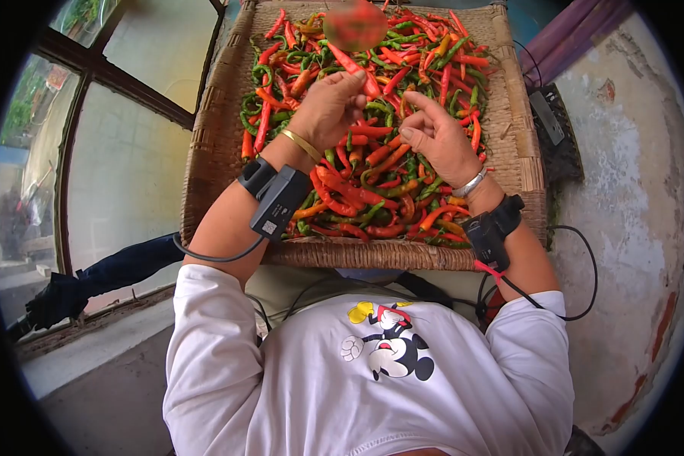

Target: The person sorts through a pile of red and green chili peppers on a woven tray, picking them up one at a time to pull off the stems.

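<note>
A shallow woven tray [515,129] holds many red, orange and green peppers [365,194]. Above its middle, my left hand [328,106] grips a long red pepper [349,64] between thumb and fingers, the pepper slanting up and to the left. My right hand [441,142] is just to the right, over the peppers, its thumb and index finger apart and nothing seen between them. The other fingers of my right hand are curled. A blurred round patch hides some peppers at the tray's far edge.
A framed window [91,76] stands on the left, with a dark folded umbrella [129,262] below it. At the right are a worn wall [615,159] and a black object [556,125]. Black cables [594,262] hang from the devices strapped to both forearms.
</note>
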### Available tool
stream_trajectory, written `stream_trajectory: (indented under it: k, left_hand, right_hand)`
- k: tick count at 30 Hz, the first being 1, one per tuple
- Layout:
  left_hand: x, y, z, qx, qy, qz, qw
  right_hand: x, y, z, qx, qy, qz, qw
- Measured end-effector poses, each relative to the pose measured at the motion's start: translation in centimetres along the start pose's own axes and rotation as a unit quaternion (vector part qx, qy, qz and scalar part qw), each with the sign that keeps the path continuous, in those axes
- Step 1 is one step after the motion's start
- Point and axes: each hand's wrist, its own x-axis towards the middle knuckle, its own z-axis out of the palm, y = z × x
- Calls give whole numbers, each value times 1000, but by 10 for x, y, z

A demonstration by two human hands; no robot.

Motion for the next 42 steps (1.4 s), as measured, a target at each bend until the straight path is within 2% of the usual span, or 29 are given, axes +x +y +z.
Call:
stream_trajectory:
  k: [1,3,4,5,6,8,9,10,11,12,13,14,15,16,18,24,28,31,34,37,39,40,42]
  left_hand:
    - [6,9,-7,-36,2,55,998]
    - [20,29,-18,-158,112,175,965]
    - [19,36,-26,-167,122,190,960]
    - [18,37,-30,-167,121,191,960]
    - [15,36,-30,-109,113,158,975]
    - [11,25,-25,26,97,90,991]
    - [4,18,-12,83,56,64,993]
    - [-2,11,1,150,38,36,987]
    - [-9,7,14,250,7,-7,968]
    - [-9,-2,18,344,-40,-7,938]
    - [-9,-12,17,344,-39,-6,938]
    - [-8,-21,15,466,-102,76,875]
    - [-10,-25,18,575,-161,156,787]
    - [-12,-28,20,575,-161,155,787]
    - [-17,-32,24,712,-140,156,670]
    - [-18,-41,27,761,-99,153,622]
    - [-23,-42,33,777,-92,135,608]
    - [-24,-43,33,769,-136,163,602]
    - [-25,-43,36,775,-145,134,601]
    - [-23,-49,31,766,-115,153,614]
    - [-21,-49,31,767,-94,170,611]
    - [-21,-47,31,767,-94,170,612]
    - [-21,-42,34,709,-101,135,684]
  right_hand:
    - [2,2,-4,-37,11,20,999]
    - [2,7,-10,-73,22,39,996]
    - [2,10,-12,-164,1,39,986]
    - [2,11,-14,-254,-19,37,966]
    - [2,12,-15,-255,-17,36,966]
    - [-1,13,-15,-422,-115,-58,897]
    - [-2,14,-14,-422,-117,-59,897]
    - [-2,17,-13,-434,-158,-76,884]
    - [-3,19,-12,-445,-199,-92,868]
    - [-4,23,-11,-447,-193,-94,868]
    - [-5,21,-10,-448,-194,-94,868]
    - [-4,18,-8,-478,-187,-97,853]
    - [-4,17,-7,-507,-181,-100,837]
    - [-5,19,-6,-507,-181,-100,837]
    - [-7,27,-4,-532,-136,-122,827]
    - [-3,28,-4,-546,-156,-58,821]
    - [-3,23,-5,-561,-163,-32,811]
    - [0,26,-10,-547,-148,-54,822]
    - [1,24,-12,-533,-160,-33,830]
    - [4,20,-17,-486,-164,-62,856]
    - [5,13,-20,-343,-129,-31,930]
    - [5,11,-22,-343,-129,-31,930]
    - [5,5,-25,-205,-90,-1,975]
